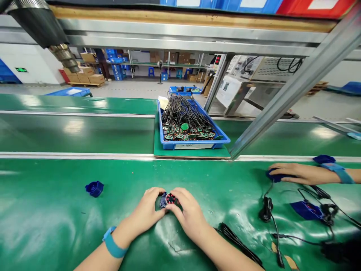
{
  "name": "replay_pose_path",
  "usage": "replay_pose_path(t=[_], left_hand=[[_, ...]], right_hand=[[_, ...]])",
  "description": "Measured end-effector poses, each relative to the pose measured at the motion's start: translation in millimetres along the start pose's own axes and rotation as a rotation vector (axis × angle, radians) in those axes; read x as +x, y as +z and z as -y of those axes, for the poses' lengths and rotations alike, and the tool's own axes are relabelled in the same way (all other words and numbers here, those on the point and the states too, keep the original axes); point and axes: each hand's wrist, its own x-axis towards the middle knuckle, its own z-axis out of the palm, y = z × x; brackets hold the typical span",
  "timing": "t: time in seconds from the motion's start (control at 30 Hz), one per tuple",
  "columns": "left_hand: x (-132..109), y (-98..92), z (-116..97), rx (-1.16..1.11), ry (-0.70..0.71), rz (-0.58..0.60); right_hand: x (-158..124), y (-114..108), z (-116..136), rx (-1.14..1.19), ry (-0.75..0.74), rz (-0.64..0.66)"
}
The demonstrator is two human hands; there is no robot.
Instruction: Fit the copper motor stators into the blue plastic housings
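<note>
Head view: your part (170,198), a small round blue piece with a red-and-black centre, sits low on the green worktop (56,226) at bottom middle, pinched between both hands. Your left hand (146,212) closes on it from 9 o'clock, fingertips curled onto its edge. Your right hand (189,215) closes on it from 3 o'clock, thumb and fingers on its rim. A blue wristband (113,245) wraps your left wrist.

At 4 o'clock from the part, a black cable (237,242) lies just beside your right forearm. At 9 o'clock, well apart, a blue cap (94,188) lies alone on the worktop. At 12 o'clock, beyond the metal rail (70,155), a blue bin (162,128) holds a heap of round boards with black leads.

At 3 o'clock, well apart, a co-worker's hand (295,173) lies flat over another blue piece (273,175), with a blue band on that wrist. More black leads (266,210) trail across the worktop below it.
</note>
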Motion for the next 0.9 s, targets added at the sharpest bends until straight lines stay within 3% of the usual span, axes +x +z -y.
replay_pose_path(t=[0.2, 0.4, 0.57, 0.77, 0.9], left_hand=[[1, 3.5, -8, -0.011, 0.044, 0.018], [0, 7.5, -7, -0.063, 0.045, -0.025], [0, 5.8, -10, -0.068, 0.046, 0.026], [-2, 6.2, -11, -0.051, 0.039, 0.031], [-5, 9.9, -10, 0.010, 0.055, -0.005]], right_hand=[[1, 8, 2, -0.020, 0.024, 0.058], [-3, 6, 7, -0.123, 0.025, 0.037], [-2, 2, 11, -0.134, 0.064, 0.125], [-5, -1, 10, -0.101, 0.106, 0.103], [-10, 4, 9, -0.144, 0.089, 0.015]])
